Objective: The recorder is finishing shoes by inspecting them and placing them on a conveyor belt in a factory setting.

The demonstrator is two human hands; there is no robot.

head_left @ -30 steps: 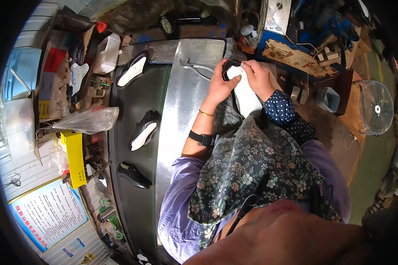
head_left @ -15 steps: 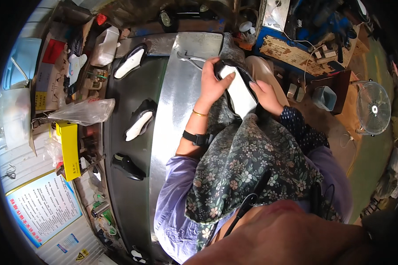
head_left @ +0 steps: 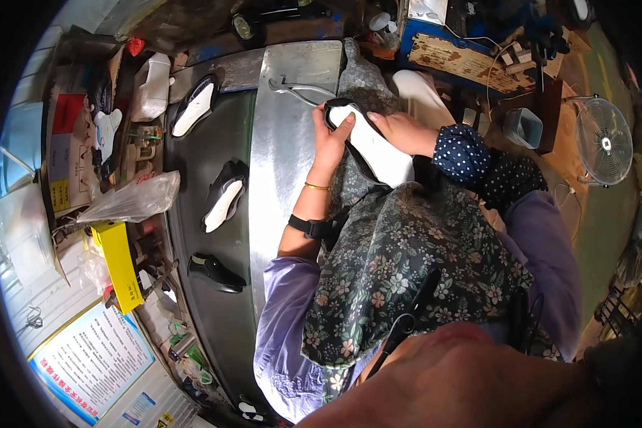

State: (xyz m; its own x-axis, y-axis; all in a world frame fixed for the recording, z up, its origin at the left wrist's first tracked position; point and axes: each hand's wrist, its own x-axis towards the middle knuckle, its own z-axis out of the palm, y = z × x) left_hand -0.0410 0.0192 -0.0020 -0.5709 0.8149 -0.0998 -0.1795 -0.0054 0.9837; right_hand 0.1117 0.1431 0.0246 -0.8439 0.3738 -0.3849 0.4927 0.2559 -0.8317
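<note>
A black shoe upper point(head_left: 381, 155), its white insole side facing up, rests over my lap with its rounded end pointing away from me. My left hand point(head_left: 328, 145) grips its left edge near the far end, the thumb pressed on the white insole. From the other side my right hand point(head_left: 405, 133) closes on the upper's edge near the same end; some of its fingers are hidden beneath. Just beyond my left hand, metal pliers point(head_left: 299, 88) lie on the shiny metal tabletop point(head_left: 282, 153).
On the dark belt point(head_left: 196, 171) to the left sit several shoes, among them a white-bottomed one point(head_left: 195, 109) and a black one point(head_left: 216, 273). A yellow box point(head_left: 118, 267) and a plastic bag point(head_left: 139, 200) are farther left. At right stand a bin point(head_left: 523, 128) and a fan point(head_left: 604, 141).
My right hand has moved from the shoe upper's right side up to its far end, near my left thumb. The view has shifted slightly.
</note>
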